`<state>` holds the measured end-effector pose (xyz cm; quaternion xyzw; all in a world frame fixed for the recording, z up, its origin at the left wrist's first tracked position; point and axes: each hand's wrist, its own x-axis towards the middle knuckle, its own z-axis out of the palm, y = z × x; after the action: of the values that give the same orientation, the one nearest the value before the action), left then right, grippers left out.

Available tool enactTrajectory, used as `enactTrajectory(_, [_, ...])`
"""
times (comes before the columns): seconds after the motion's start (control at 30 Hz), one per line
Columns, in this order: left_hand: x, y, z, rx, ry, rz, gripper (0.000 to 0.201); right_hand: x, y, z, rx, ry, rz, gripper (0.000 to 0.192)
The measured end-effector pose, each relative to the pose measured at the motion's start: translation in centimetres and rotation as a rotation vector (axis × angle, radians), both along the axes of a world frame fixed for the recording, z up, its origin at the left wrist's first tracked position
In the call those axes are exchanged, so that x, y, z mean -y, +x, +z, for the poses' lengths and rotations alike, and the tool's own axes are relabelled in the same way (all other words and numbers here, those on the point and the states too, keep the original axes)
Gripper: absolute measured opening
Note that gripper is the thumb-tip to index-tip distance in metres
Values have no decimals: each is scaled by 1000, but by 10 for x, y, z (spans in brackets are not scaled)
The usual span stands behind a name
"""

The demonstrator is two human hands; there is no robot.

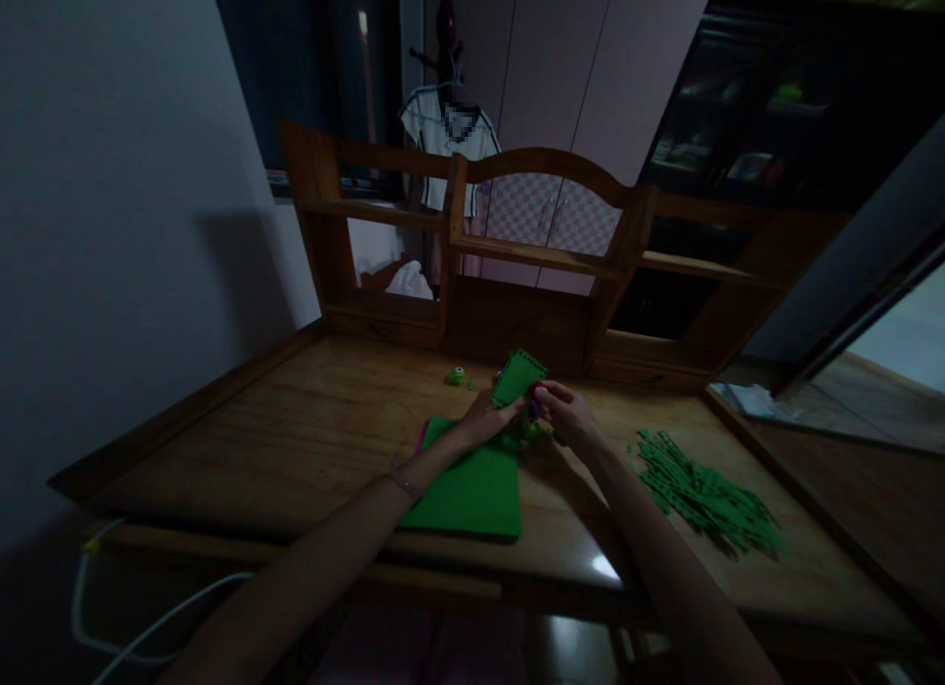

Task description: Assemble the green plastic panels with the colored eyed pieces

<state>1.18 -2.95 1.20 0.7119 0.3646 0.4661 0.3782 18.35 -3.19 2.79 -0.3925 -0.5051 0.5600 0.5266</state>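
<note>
Over the desk, my left hand (491, 417) grips a small green rectangular piece (519, 377) with dark holes or notches along its edges. At that piece's right side, my right hand (568, 414) is closed in a pinch on a small red thing (537, 388) whose kind I cannot make out. Beneath my left hand and forearm lies a stack of flat green sheets (472, 493), with a pink edge showing at its left. Small green and purple bits (533, 429) sit under my hands, partly hidden.
A pile of green strips (705, 493) with dark holes lies on the right of the wooden desk (243, 439). A small green figure with an eye (456, 376) sits near the back. A wooden shelf (532, 250) borders the rear; a white cable (78, 591) hangs at front left.
</note>
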Motion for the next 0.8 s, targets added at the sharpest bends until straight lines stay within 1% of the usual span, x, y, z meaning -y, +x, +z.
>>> enactTrajectory(0.07, [2,-1,2,-31,-25,-25,40,0,1,-1,-2,-6,-1,39])
enactTrajectory(0.23, [7,-3,7,-45,-29,-42,40,0,1,-1,-11,12,0,37])
enactTrajectory(0.37, [9,-4,9,-72,-81,-69,40,-1,1,0,-13,8,-39,42])
enactTrajectory(0.5, [8,-5,7,-64,-83,-81,39,-1,1,3,-6,14,-49,45])
enactTrajectory(0.67, [3,-6,0,-33,-88,-115,39,1,1,4,12,10,-46,39])
enactTrajectory(0.8, [4,-5,2,-3,-100,-137,37,3,0,7,23,15,-50,37])
